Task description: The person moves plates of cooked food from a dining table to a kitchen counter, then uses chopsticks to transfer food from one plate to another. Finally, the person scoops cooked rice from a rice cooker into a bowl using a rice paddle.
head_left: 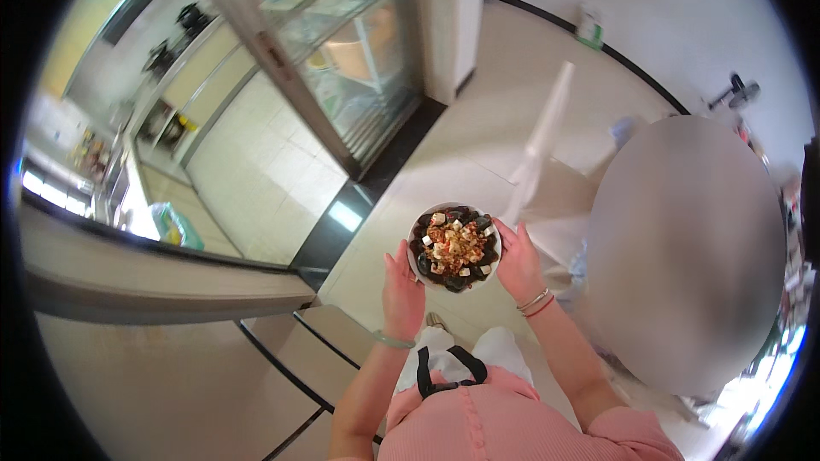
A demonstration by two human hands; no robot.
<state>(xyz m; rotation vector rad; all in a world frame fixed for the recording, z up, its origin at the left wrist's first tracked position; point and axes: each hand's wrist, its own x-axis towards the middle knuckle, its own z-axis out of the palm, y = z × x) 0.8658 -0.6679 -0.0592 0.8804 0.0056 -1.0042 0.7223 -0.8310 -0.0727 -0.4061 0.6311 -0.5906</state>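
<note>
A round white bowl (415, 266) is carried in front of my body, filled with dark pieces, white cubes and red and yellow bits on top. My left hand (402, 286) cups its left side, with a pale green bangle on that wrist. On the bowl's right side my right hand (518, 263) grips the rim; thin bracelets circle that wrist. Both forearms rise from the lower edge, over a pink top.
A glass sliding door (342, 60) with a metal frame stands ahead, with a dark threshold strip (342, 230) below it. A grey round tabletop (683, 248) fills the right side, a white chair (547, 154) next to it. A grey counter edge (154, 290) runs on the left.
</note>
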